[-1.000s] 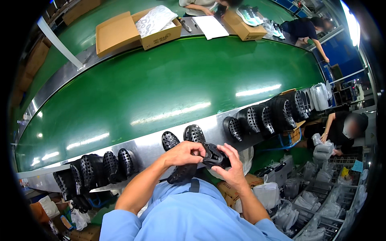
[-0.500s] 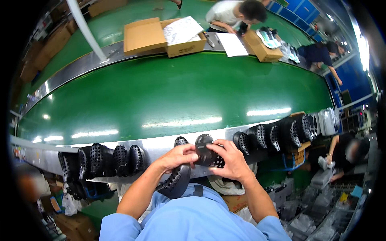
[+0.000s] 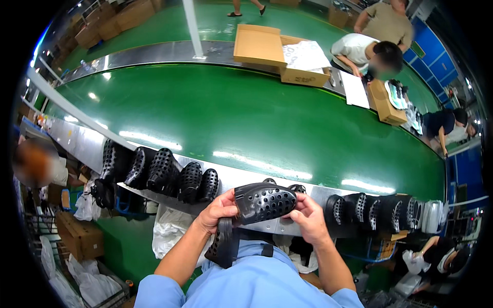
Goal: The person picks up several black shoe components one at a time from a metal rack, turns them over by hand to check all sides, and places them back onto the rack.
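Observation:
A black shoe with many round holes [image 3: 267, 204] lies sideways across my two hands, its perforated side towards me. My left hand [image 3: 216, 211] is closed on its left end, while the fingers of my right hand [image 3: 311, 218] grip its rounded right end. Just under my left hand a second black perforated shoe [image 3: 224, 245] hangs down in front of my blue shirt; the left fingers appear to hold it too, though the grip is partly hidden. Behind the held shoe, the tips of two more black shoes [image 3: 297, 188] show on the metal ledge [image 3: 241, 179].
Several black perforated shoes stand in a row [image 3: 163, 169] on the ledge to my left, and more [image 3: 371, 211] to my right. Beyond lies a wide green conveyor belt [image 3: 205, 118]. Across it are an open cardboard box [image 3: 305, 77] and a person in white [image 3: 354, 49].
The shoe between my hands has turned from end-up to lying lengthwise, and my right hand has shifted to its right end. The view has swung, so the surroundings sit differently.

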A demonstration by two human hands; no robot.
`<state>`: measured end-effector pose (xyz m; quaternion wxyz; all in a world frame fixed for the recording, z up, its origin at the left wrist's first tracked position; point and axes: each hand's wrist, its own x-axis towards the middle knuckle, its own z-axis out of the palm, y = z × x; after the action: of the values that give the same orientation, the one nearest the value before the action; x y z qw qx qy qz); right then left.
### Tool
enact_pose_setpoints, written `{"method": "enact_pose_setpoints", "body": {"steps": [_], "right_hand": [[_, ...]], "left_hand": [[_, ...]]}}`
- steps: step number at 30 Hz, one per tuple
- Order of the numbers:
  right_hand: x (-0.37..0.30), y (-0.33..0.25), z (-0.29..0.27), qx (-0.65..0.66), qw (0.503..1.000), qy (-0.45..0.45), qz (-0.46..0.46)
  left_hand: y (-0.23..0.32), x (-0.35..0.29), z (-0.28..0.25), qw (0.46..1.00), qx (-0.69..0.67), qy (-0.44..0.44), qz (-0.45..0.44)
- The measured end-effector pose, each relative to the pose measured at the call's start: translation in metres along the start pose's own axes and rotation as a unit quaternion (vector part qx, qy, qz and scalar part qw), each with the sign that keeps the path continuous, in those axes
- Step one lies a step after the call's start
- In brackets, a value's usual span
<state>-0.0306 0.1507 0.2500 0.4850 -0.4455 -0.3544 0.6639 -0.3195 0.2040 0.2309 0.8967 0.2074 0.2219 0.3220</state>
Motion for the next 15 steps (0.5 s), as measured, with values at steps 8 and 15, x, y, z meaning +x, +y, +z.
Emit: {"method": "enact_pose_setpoints", "body": {"steps": [8, 15], "right_hand": [[0.024, 0.022, 0.042, 0.018, 0.999, -0.004, 0.027], [0.092, -0.001, 0.085, 0.115, 0.984, -0.101, 0.091]], "left_hand": [[0.012, -0.062, -0.018, 0.986, 0.147, 0.084, 0.013], [0.023, -0.146, -0.034, 0.713, 0.497, 0.490, 0.068]]}}
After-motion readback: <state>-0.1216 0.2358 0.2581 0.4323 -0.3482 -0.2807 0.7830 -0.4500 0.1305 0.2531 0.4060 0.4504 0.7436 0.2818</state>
